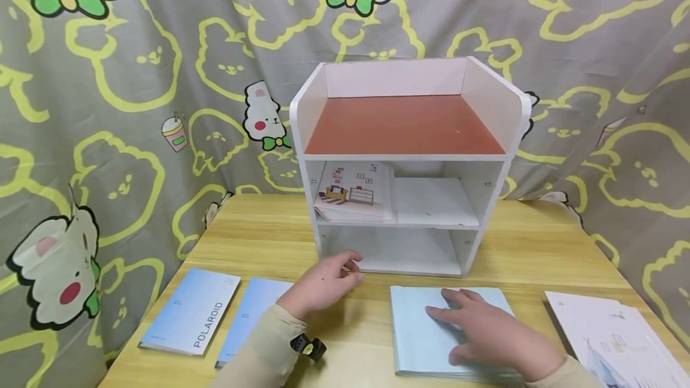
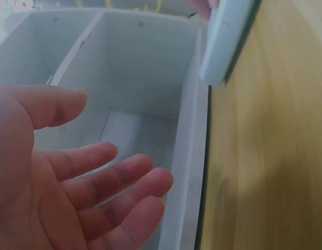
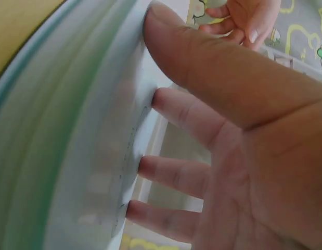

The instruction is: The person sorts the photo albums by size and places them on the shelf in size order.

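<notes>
My left hand point(image 1: 323, 283) hovers in front of the bottom compartment of a small white shelf unit point(image 1: 404, 158). Its fingers are slightly bent and hold nothing; the left wrist view shows the bare palm. On the table lies a pale blue book point(image 1: 415, 322), with my right hand point(image 1: 485, 328) over its cover. In the right wrist view the fingertips point(image 3: 163, 99) and thumb touch the cover of the book point(image 3: 98, 156) with fingers spread, not curled round it. The middle compartment has several thin books point(image 1: 356, 193) at its left side.
Two blue-and-white books, one marked POLAROID point(image 1: 191, 310) and a partly covered one point(image 1: 250, 310), lie on the wooden table point(image 1: 259, 220) at left. White illustrated books point(image 1: 614, 334) lie at right. A patterned curtain point(image 1: 188, 47) hangs behind the shelf and along both sides.
</notes>
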The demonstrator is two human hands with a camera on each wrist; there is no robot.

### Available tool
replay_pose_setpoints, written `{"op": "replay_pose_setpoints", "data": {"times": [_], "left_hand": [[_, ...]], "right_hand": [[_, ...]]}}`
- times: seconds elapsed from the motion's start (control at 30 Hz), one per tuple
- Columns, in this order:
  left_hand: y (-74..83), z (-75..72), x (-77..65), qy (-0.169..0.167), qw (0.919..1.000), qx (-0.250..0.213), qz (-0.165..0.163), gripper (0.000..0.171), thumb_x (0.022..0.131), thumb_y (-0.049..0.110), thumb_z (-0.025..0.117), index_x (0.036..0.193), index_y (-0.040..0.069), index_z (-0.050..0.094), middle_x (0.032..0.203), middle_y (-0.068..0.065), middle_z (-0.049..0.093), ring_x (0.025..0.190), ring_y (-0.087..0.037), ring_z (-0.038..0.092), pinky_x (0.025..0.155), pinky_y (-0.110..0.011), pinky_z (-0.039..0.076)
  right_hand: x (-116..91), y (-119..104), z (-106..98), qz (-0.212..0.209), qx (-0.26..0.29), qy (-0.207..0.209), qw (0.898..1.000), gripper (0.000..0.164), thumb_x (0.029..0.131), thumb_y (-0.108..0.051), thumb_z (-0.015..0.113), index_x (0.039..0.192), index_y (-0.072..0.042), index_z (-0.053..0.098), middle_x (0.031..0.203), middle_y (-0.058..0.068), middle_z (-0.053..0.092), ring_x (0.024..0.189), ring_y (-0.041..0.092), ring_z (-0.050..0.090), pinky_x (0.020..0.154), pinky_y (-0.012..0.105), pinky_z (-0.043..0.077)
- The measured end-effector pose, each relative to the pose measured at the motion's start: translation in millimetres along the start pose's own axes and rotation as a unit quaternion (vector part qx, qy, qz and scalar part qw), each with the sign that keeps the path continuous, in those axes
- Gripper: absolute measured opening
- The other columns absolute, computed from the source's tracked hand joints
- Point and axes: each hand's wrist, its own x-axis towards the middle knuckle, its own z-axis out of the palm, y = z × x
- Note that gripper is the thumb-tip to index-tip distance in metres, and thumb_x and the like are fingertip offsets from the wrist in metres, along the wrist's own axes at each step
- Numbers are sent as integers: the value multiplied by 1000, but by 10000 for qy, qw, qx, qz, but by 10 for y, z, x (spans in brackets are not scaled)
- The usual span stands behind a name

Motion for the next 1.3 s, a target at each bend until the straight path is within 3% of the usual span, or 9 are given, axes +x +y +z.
{"op": "replay_pose_setpoints", "data": {"times": [0.2,0.5,1.03,1.3], "left_hand": [[-11,-55,-1,-93,9996,277,18,48,101,45,57,135,12,59,113,2,69,99,-13,65,90,-40,54],[-19,-69,10,-249,9982,552,31,44,102,44,56,131,11,62,110,0,70,97,-14,66,85,-39,54],[-92,-95,-25,-463,9972,525,-282,41,102,39,57,132,11,61,113,-3,70,100,-18,66,86,-42,55],[-109,-116,-4,-403,9970,575,-316,42,103,38,56,132,9,62,113,-6,69,100,-20,66,85,-44,55]], "right_hand": [[134,-114,42,-136,-213,119,9996,76,72,-44,86,141,-23,62,146,27,47,126,55,46,86,61,51],[293,-257,62,-309,-285,220,9989,73,75,-44,85,141,-23,62,144,27,49,124,53,48,86,60,52],[701,-646,118,-243,-947,269,9948,73,75,-53,83,139,-25,63,138,21,54,118,46,53,75,52,56],[779,-737,131,-48,-1052,190,9943,75,75,-57,82,141,-27,62,139,18,53,117,43,53,70,50,57]]}}
